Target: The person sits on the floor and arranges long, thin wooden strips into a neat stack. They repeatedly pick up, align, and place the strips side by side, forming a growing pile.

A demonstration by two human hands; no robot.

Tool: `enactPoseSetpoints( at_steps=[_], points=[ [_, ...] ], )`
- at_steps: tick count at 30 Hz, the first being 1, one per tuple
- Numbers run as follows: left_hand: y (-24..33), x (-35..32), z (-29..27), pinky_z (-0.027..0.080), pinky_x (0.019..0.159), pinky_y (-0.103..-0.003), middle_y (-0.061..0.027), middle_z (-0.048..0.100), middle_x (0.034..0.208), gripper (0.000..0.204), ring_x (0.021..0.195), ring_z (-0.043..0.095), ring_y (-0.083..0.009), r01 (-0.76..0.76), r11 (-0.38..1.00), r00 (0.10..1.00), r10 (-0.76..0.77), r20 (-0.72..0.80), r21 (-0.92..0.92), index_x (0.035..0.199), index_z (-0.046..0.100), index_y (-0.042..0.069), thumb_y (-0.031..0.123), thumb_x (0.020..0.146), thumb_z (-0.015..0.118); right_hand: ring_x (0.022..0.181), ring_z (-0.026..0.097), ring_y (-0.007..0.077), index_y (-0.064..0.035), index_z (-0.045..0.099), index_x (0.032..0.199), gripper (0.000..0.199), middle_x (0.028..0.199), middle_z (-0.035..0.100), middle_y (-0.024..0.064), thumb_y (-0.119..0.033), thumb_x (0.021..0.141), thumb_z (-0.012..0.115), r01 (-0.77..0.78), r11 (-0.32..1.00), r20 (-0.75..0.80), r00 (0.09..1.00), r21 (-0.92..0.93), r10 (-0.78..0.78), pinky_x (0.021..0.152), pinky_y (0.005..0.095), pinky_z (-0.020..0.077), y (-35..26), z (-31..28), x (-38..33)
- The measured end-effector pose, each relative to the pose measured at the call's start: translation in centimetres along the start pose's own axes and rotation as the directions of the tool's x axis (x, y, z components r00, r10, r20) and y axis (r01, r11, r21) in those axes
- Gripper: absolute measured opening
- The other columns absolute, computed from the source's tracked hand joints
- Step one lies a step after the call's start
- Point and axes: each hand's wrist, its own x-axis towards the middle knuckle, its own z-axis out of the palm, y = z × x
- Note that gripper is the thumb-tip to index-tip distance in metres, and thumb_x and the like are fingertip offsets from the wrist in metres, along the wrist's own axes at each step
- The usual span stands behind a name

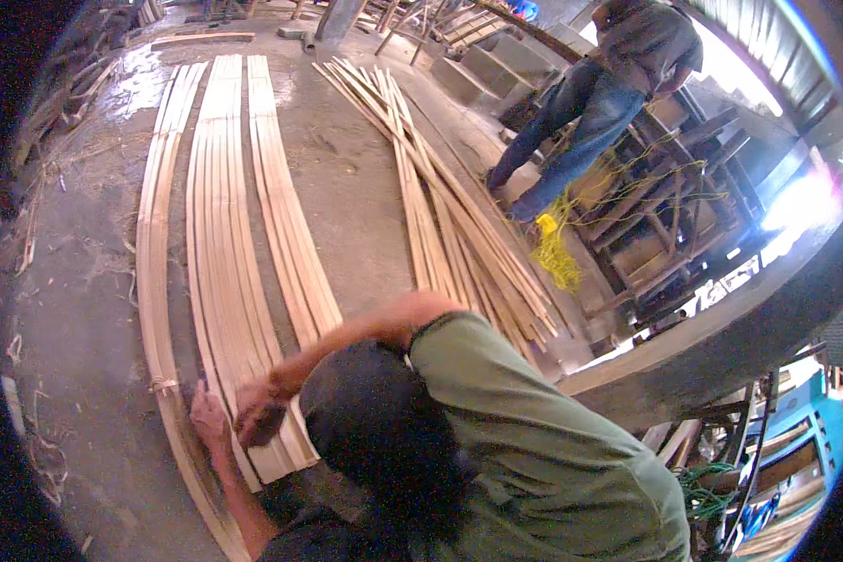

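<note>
While a worker in a green shirt (553, 450) bends close below the camera, dark hair (375, 421) at the lower middle, two bare hands of that worker come near each other over bundled wooden strips. One hand (262, 407), past the short sleeve, is over the middle bundle (220, 234), its fingers bent downward; whether they clamp on anything I cannot tell. The other hand (211, 412) is just beside it, between that bundle and the narrow left bundle (164, 215); its fingers are blurred, so I cannot tell whether they are apart or together. I cannot tell the camera wearer's own grip either.

A pale band (163, 385) crosses the left bundle near these hands. To the right lies a third bundle (281, 187), partly behind the forearm. All three stretch away along the dusty floor (75, 318). Well to the right, loose strips (440, 220) lie crossed in a heap. Farther off, a standing person in jeans (581, 122) is beside yellow cord (557, 258), with grey blocks (487, 70) behind.
</note>
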Motion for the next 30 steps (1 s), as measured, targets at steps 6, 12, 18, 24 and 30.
enactPoseSetpoints(
  at_steps=[6,12,18,24,30],
  points=[
    [3.1,-3.2,-1.2,0.036,0.106,-0.049,-0.026,0.055,0.124,0.03,0.121,0.049,-0.0415,-0.243,0.947,0.946,0.28,-0.165,0.211,0.12,0.055,-0.003,0.015,0.096,0.051,0.07,0.063,0.0255,-0.0092,0.064,0.079,0.02,0.081,0.065,0.0079,-0.028,0.085,0.062,-0.183,0.89,0.181,0.943,-0.417,0.279,0.055,0.0422,0.0473,1.9,-14.1,6.9],
    [12.1,-8.1,-5.5,0.038,0.104,-0.046,-0.0243,0.053,0.127,0.037,0.121,0.05,-0.0391,0.103,0.991,0.984,-0.09,-0.151,0.083,0.131,0.049,-0.003,0.015,0.099,0.048,0.067,0.064,0.0217,-0.0135,0.063,0.071,0.011,0.076,0.062,0.0017,-0.022,0.078,0.065,-0.279,0.571,-0.081,0.934,-0.772,0.348,0.055,0.0378,0.0521,7.8,-16.4,8.0],
    [14.0,-24.9,-12.7,0.039,0.102,-0.046,-0.0215,0.055,0.123,0.035,0.117,0.05,-0.0364,0.406,0.865,0.835,-0.219,-0.504,0.296,0.127,0.052,-0.004,0.012,0.096,0.051,0.09,0.059,0.0226,-0.0113,0.062,0.09,0.01,0.094,0.061,0.0045,-0.018,0.083,0.06,-0.222,0.648,-0.05,0.96,-0.728,0.274,0.071,0.04,0.0482,14.6,-14.4,12.7],
    [16.1,-40.6,-16.1,0.033,0.107,-0.048,-0.0225,0.043,0.136,0.055,0.126,0.041,-0.0394,0.775,0.549,0.585,-0.433,-0.686,0.314,0.134,0.044,-0.002,0.014,0.085,0.063,0.126,0.046,0.0252,-0.0054,0.055,0.122,0.032,0.129,0.054,0.0126,-0.011,0.091,0.056,-0.154,0.634,-0.052,0.983,-0.758,0.177,0.107,0.0389,0.0352,15.2,-15.9,3.0],
    [17.5,-46.3,-15.6,0.03,0.11,-0.052,-0.0231,0.037,0.141,0.073,0.13,0.036,-0.0442,0.853,0.471,0.474,-0.515,-0.714,0.227,0.141,0.035,0.0,0.028,0.082,0.068,0.133,0.042,0.0264,-0.0003,0.04,0.141,0.044,0.145,0.044,0.0128,-0.013,0.099,0.045,-0.306,0.663,0.067,0.877,-0.683,0.475,0.116,0.0411,0.027,17.0,-9.6,1.9]
  ],
)
